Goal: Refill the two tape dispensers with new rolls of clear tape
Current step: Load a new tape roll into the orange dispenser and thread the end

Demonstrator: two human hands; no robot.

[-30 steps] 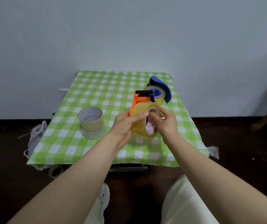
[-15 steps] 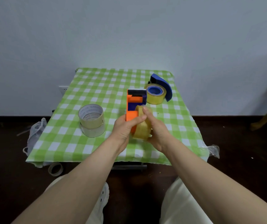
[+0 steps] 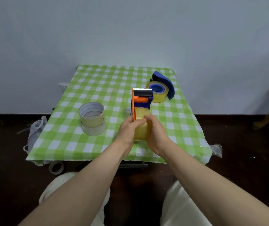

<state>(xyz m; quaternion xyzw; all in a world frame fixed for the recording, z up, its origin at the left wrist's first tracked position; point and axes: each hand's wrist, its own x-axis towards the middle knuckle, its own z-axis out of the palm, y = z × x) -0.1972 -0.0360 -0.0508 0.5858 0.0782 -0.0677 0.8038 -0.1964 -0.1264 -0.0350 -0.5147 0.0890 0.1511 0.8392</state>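
Over the counter (image 3: pixel 75 141), left hand (image 3: pixel 128 132) is gripping the dispenser (image 3: pixel 140 99) steady while right hand (image 3: pixel 156 132) is clasping the roll (image 3: pixel 142 126), seemingly seating it.

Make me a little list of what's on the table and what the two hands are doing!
table: covered by a green-and-white checked cloth
left hand: grips the orange dispenser at its side plate
right hand: grips the tape roll, held against that dispenser
roll fully seated: cannot tell
blue dispenser: far right of the table, with a fitted roll on it
spare rolls: two stacked, left of the hands
off the table: small roll on the floor by the near edge; white bag at the left side
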